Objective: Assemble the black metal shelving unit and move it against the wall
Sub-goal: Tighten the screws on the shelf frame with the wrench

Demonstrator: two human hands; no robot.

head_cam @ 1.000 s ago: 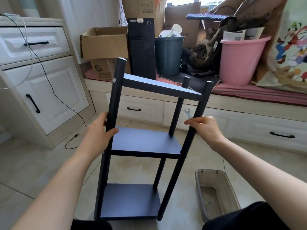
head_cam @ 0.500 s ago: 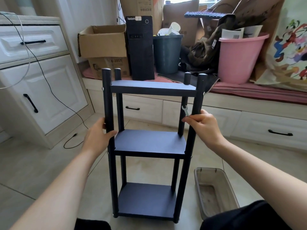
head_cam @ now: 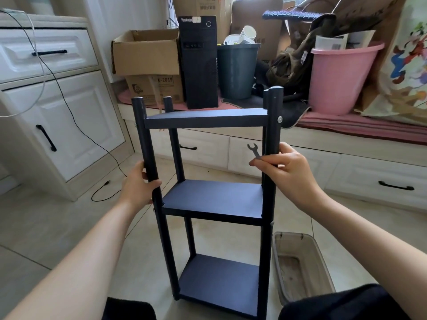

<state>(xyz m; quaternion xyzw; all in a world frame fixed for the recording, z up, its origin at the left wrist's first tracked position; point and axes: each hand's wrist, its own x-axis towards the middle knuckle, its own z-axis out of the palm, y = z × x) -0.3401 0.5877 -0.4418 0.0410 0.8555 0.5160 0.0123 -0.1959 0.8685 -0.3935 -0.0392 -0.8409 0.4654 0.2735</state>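
The black three-tier shelving unit (head_cam: 213,197) stands on the tiled floor (head_cam: 57,222) directly in front of the person, long axis vertical, tilted slightly so its top leans toward the left of frame. Its open front faces the camera; three flat shelves sit between four round posts, with post tops projecting above the uppermost shelf. Silver bolt heads show on the right front post.

Left hand (head_cam: 138,188): fingers curled round the left front post, between the top and middle shelves. Right hand (head_cam: 288,172): wrapped round the right front post at about the same height, and also pinching a small open-ended wrench (head_cam: 254,151) between thumb and forefinger, its jaw end pointing up and to the left.

Surroundings: a translucent plastic tray (head_cam: 302,266) lies on the floor just beside the unit's right lower post. Behind the unit runs a window bench with white drawers (head_cam: 379,179); on it stand cardboard boxes (head_cam: 147,54), a black desktop computer tower (head_cam: 199,61), a dark grey bin (head_cam: 238,70) and a pink bucket (head_cam: 339,77). A white cabinet (head_cam: 53,116) occupies the left, with a black cable (head_cam: 76,125) trailing from it down to the floor near the unit's left side. The person's dark-clothed knees (head_cam: 342,303) flank the base.
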